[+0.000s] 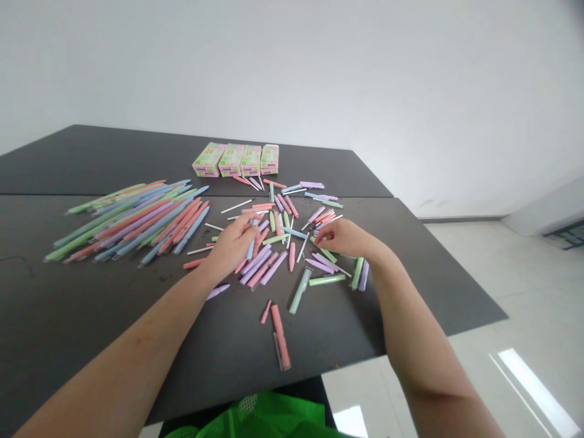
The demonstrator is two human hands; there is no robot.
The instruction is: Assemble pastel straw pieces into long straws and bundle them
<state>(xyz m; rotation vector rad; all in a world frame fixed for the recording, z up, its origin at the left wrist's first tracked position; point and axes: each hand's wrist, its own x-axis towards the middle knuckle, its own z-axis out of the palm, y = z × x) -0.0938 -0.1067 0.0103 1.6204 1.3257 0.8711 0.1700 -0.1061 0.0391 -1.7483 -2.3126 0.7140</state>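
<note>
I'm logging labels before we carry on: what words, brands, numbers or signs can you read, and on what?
"5": on the boxes, near the front left corner of the top.
Other print on the boxes: too small and blurred to read.
Pens in the pile at left: no text can be made out.
Loose pen parts: none legible either.

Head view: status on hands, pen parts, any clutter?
Left hand holds a blue pen part. Right hand at loose pen parts, grip unclear. These crowd both hands; pen pile off left, boxes behind.
</note>
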